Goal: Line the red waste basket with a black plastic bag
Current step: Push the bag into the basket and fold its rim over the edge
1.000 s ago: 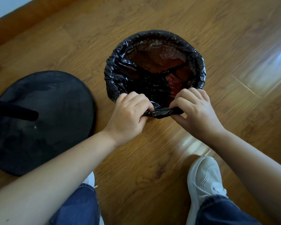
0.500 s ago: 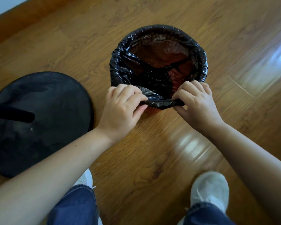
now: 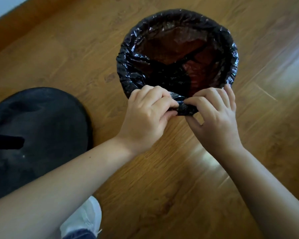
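The red waste basket stands on the wooden floor, its red mesh showing faintly through the thin bag inside. The black plastic bag is folded over the rim all around and sags into the basket. At the near rim, my left hand and my right hand both pinch a bunched fold of the bag's edge between fingers and thumbs. The two hands sit close together, a short piece of bag stretched between them. The basket's outer wall is hidden under the plastic.
A round black disc-shaped base with a dark post lies on the floor to the left. One white shoe shows at the bottom by my knee. A skirting board and pale wall run along the top left.
My hands have drawn closer together on the bag's near edge. The view has shifted, so the basket sits further right, and the right shoe has dropped out of sight.
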A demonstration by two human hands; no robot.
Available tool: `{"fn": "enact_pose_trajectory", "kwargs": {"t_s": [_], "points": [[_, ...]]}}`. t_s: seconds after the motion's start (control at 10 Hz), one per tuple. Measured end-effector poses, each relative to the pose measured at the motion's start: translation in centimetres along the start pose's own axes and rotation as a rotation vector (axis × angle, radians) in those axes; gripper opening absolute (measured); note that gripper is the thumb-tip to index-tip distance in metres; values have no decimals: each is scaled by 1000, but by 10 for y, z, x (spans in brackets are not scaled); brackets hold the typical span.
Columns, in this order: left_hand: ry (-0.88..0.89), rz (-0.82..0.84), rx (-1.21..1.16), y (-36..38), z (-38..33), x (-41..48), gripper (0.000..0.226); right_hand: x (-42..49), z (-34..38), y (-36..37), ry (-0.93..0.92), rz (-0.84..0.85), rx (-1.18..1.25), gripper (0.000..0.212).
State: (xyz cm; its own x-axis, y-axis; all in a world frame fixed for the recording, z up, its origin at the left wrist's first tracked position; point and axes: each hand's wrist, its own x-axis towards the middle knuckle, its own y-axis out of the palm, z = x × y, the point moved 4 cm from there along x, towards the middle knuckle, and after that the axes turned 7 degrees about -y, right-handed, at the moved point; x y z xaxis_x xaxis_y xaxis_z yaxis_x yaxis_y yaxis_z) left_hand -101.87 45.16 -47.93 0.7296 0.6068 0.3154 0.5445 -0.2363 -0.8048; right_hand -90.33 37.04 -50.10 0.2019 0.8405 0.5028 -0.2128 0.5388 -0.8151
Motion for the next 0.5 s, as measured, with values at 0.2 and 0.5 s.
{"fn": "enact_pose_trajectory", "kwargs": {"t_s": [0.2,0.5], "points": [[36,16,60,17,-12,23,12,1,-27,-13,-6,116,-71,31],[-170,53,242,-36,-59,12,32,7,0,-91,204,352,44,52]]}}
